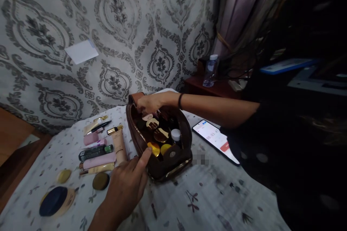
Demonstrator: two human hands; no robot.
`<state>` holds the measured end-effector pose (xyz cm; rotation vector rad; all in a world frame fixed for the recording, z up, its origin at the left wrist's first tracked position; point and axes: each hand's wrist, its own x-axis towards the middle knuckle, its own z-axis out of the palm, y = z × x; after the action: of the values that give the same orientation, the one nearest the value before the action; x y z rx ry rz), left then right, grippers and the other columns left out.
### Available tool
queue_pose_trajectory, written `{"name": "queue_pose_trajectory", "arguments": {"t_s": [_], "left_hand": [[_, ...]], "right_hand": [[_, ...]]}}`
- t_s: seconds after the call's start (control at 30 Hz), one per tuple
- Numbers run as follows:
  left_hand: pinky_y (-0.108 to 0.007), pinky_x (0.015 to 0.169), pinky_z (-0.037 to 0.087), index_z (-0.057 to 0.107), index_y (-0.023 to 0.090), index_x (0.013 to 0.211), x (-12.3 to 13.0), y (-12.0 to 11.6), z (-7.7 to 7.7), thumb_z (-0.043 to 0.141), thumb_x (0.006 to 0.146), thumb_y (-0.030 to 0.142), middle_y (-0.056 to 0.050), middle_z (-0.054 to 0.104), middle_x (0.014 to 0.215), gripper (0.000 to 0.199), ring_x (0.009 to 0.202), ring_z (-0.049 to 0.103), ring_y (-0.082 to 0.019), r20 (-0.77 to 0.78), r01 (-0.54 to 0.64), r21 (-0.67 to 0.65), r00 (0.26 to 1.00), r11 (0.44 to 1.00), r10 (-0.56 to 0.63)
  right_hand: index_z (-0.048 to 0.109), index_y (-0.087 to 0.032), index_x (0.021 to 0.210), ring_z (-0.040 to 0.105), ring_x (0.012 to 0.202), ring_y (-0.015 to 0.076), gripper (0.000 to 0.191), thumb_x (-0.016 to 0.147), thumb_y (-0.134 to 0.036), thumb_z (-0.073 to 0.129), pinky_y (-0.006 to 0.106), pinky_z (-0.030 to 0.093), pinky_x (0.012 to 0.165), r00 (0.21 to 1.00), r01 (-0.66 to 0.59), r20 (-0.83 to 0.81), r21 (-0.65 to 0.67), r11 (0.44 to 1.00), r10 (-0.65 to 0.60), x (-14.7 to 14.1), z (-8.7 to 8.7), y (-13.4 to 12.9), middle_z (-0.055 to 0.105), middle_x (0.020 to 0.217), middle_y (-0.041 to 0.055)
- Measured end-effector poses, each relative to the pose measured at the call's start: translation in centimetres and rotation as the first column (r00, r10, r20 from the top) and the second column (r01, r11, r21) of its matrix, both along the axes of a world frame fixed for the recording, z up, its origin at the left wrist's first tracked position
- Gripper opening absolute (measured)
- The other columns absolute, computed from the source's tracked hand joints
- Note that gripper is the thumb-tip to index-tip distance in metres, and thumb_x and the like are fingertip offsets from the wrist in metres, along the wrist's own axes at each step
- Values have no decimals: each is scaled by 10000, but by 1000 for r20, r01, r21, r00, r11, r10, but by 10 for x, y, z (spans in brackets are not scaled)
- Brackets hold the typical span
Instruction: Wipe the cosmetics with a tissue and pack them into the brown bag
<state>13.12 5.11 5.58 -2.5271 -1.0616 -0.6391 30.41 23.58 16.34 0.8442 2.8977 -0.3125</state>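
A dark brown zippered bag point(141, 140) lies unzipped on the bed, with gold-lidded cosmetics inside. My left hand point(127, 184) is at its near left rim. The index finger reaches over the edge to a shiny gold lid point(154, 149), and the other fingers curl against the bag's side. From the right, my right hand point(151, 103) reaches into the far end beside the tan strap point(136, 97). Its fingers are bent down and closed, their tips partly hidden. Also in the bag are a white-capped jar point(175, 135) and round gold lids point(152, 123).
Left of the bag lie several cosmetics, including a beige tube point(119, 144), a dark green-capped tube point(94, 152), a pink tube point(99, 160) and a round compact point(55, 201). A phone showing a timer point(214, 139) lies to the right. A water bottle point(210, 71) stands behind.
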Motion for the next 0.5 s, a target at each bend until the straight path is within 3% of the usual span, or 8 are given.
{"name": "queue_pose_trajectory", "arguments": {"t_s": [0.1,0.23,0.43,0.5], "left_hand": [[-269,489,470,280,184,1489,-2,0,2,311,986,150,-11,694,744,505,559,662,-173,-25,-8,-7,1000,1000,7],[-263,493,454,295,192,1467,-2,-3,5,331,974,152,-3,684,752,496,571,657,-169,-45,-43,-30,998,999,41],[-246,487,433,240,201,1485,-9,-25,3,327,989,158,16,644,722,505,585,647,-163,-1,-32,-20,1000,999,32],[-243,467,416,246,162,1475,-16,-37,1,332,1000,179,17,645,697,483,560,637,-161,47,-53,-21,997,998,54]], "right_hand": [[746,-28,942,515,630,98,307,810,43,479,218,347,596,997,71,-38,35,997,-69,14,4,-18,701,775,42],[726,-55,1094,605,730,126,323,901,-52,467,210,405,669,969,183,-184,84,980,-165,26,3,-40,746,897,84],[723,-146,1151,686,965,184,337,941,-162,459,245,472,835,915,135,-392,71,988,-97,32,-11,-81,753,1090,83],[701,-148,1195,697,965,197,355,949,-181,448,264,488,835,902,155,-417,66,986,-114,34,-14,-96,760,1066,84]]}}
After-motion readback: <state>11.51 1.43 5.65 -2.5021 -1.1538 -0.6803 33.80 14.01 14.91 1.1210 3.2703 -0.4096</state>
